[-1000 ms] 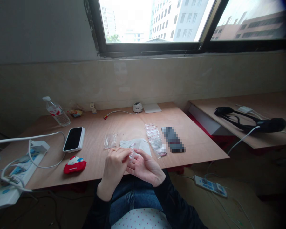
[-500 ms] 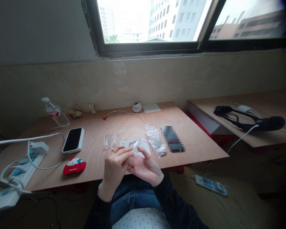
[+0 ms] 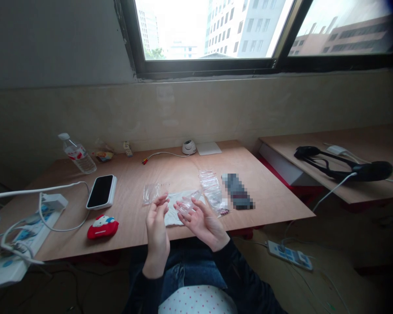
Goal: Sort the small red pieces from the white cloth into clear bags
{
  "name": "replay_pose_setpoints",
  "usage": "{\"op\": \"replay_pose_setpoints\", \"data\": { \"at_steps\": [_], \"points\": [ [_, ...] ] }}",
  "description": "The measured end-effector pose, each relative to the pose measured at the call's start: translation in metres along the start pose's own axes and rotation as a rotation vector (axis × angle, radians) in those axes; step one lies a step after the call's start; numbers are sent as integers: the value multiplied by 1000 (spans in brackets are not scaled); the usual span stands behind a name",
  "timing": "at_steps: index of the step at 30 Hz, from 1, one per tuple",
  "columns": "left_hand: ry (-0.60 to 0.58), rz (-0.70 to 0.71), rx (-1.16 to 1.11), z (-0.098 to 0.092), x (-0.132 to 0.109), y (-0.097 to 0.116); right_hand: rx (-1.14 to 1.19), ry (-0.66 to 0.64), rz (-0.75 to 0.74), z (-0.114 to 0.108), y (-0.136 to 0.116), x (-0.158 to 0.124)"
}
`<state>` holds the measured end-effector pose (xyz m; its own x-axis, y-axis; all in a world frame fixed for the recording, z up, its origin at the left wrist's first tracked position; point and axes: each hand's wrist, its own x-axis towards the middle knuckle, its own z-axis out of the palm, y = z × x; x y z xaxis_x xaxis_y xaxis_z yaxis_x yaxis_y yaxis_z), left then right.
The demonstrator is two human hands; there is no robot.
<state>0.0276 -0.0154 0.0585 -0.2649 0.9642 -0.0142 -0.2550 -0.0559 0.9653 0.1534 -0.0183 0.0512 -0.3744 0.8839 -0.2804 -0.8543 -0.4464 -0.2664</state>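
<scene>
A small clear plastic zip bag [image 3: 187, 204] is in my right hand [image 3: 207, 226], with the thumb over it and the fingers beneath. My left hand [image 3: 157, 220] hovers a little to the left, apart from the bag. Its fingers are loosely bent, with nothing visible in them. Beneath my hands lies a white cloth or sheet [image 3: 172, 216] near the table's front edge. More clear bags [image 3: 211, 187] with red seal lines lie overlapped in a row to the right. Behind my left hand another clear bag [image 3: 150, 193] rests flat on the wood.
On the left are a white-cased device [image 3: 101, 192], a red cartoon pouch [image 3: 102, 227], a water bottle [image 3: 78, 158] and a power strip [image 3: 36, 233] with cables. At the back sits a small dome camera [image 3: 188, 147]. A blurred-out dark object [image 3: 238, 192] lies right.
My hands have come apart: the left has drawn back from the bag to the left. The bag stays in my right hand and now shows more fully.
</scene>
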Motion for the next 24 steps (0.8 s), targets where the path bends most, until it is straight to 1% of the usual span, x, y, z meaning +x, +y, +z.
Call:
{"op": "replay_pose_setpoints", "data": {
  "at_steps": [2,4,5,7,12,14,16,18,22,24],
  "points": [
    [-20,-283,-153,4,4,-9,-71,23,-63,1,6,0],
    [-80,-484,-276,7,5,-14,-142,48,-131,2,13,1],
    [-102,-544,-326,8,5,-15,-172,63,-163,2,15,2],
    [-110,-588,-392,10,4,-14,-201,87,-202,2,18,3],
    [5,-563,-433,5,8,-12,-151,116,-133,-6,14,8],
    [15,-579,-437,3,11,-14,-127,151,-107,-11,12,11],
    [14,-561,-417,1,13,-18,-109,179,-96,-15,10,13],
    [-7,-478,-343,0,14,-22,-111,195,-107,-19,8,16],
    [-105,-237,-44,-5,16,-29,-161,237,-181,-29,1,19],
    [-151,-169,78,-8,17,-30,-175,271,-228,-34,-3,21]
  ]
}}
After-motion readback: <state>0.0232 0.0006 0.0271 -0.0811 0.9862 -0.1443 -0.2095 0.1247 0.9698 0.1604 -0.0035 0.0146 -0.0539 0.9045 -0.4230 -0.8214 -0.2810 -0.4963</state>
